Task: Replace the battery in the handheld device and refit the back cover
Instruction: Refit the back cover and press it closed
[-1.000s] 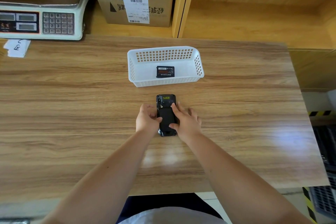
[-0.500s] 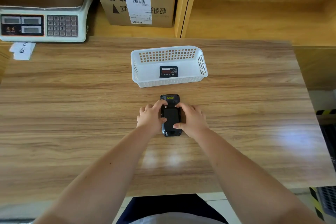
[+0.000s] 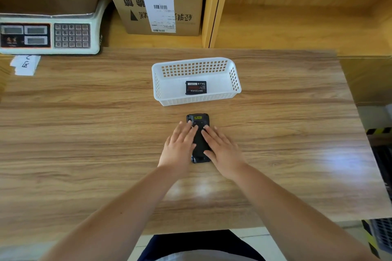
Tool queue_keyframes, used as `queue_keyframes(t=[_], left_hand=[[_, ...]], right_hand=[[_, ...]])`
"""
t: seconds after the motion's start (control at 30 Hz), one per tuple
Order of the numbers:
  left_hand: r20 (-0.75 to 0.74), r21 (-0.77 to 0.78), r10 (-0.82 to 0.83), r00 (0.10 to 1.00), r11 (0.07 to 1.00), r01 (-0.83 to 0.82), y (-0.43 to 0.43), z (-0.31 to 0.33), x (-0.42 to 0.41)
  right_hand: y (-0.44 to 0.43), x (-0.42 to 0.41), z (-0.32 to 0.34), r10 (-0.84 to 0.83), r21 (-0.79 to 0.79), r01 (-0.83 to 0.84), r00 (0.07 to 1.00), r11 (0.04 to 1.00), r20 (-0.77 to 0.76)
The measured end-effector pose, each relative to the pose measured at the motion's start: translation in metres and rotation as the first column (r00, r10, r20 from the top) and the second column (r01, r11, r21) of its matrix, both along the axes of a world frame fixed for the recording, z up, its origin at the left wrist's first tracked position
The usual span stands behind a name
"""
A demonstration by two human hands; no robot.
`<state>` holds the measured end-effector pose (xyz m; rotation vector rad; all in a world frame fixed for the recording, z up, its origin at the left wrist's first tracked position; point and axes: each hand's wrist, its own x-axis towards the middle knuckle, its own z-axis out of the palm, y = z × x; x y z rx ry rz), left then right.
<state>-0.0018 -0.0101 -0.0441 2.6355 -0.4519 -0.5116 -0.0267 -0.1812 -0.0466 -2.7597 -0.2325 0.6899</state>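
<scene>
The black handheld device (image 3: 199, 140) lies face down on the wooden table, its back cover on and a yellow label near its far end. My left hand (image 3: 180, 146) rests flat along its left side, fingers stretched over the upper back. My right hand (image 3: 220, 147) lies flat on its right side, fingers spread across the cover. Neither hand grips it. A black battery (image 3: 195, 87) lies in the white perforated basket (image 3: 234, 78) just beyond the device.
A weighing scale (image 3: 51, 34) stands at the back left with paper slips (image 3: 25, 64) before it. A cardboard box (image 3: 157, 0) sits on the shelf behind. The table's right edge (image 3: 356, 133) drops to the floor.
Both hands have opened from a curled grip on the device's sides to flat palms with fingers stretched over its back. The device stays in place.
</scene>
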Motion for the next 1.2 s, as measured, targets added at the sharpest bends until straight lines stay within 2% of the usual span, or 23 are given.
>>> queue_keyframes(t=[0.07,0.13,0.37,0.5,0.6,0.87,0.97,1.2], left_hand=[[-0.004,0.187,-0.193,0.981,0.964,0.191,0.006,-0.008,-0.006],[-0.031,0.270,-0.271,0.962,0.924,0.269,0.011,-0.016,-0.010],[-0.026,0.275,-0.268,0.963,0.924,0.264,0.010,-0.024,-0.010],[0.034,0.226,-0.260,0.965,0.943,0.246,0.015,-0.033,-0.009],[0.023,0.216,-0.284,0.959,0.938,0.272,0.017,-0.036,-0.007],[-0.003,0.261,-0.271,0.963,0.929,0.263,0.016,-0.031,-0.006],[-0.039,0.290,-0.261,0.965,0.921,0.260,0.015,-0.025,-0.006],[-0.110,0.268,-0.256,0.960,0.923,0.277,0.014,-0.012,-0.014]], right_hand=[[-0.002,-0.008,-0.005,0.074,-0.060,-0.073,0.997,0.996,0.011],[-0.001,-0.012,-0.008,0.078,-0.083,-0.074,0.996,0.994,0.039],[0.013,-0.023,-0.027,-0.078,-0.067,0.086,0.991,0.994,0.112],[0.015,-0.022,-0.030,-0.090,-0.048,0.098,0.985,0.994,0.147],[0.019,-0.022,-0.033,-0.106,-0.041,0.114,0.980,0.993,0.171],[0.015,-0.017,-0.031,-0.108,-0.005,0.111,0.979,0.994,0.173],[0.015,-0.018,-0.026,-0.077,-0.026,0.081,0.988,0.996,0.137],[0.013,-0.016,-0.010,0.023,-0.141,-0.001,0.988,0.990,0.155]])
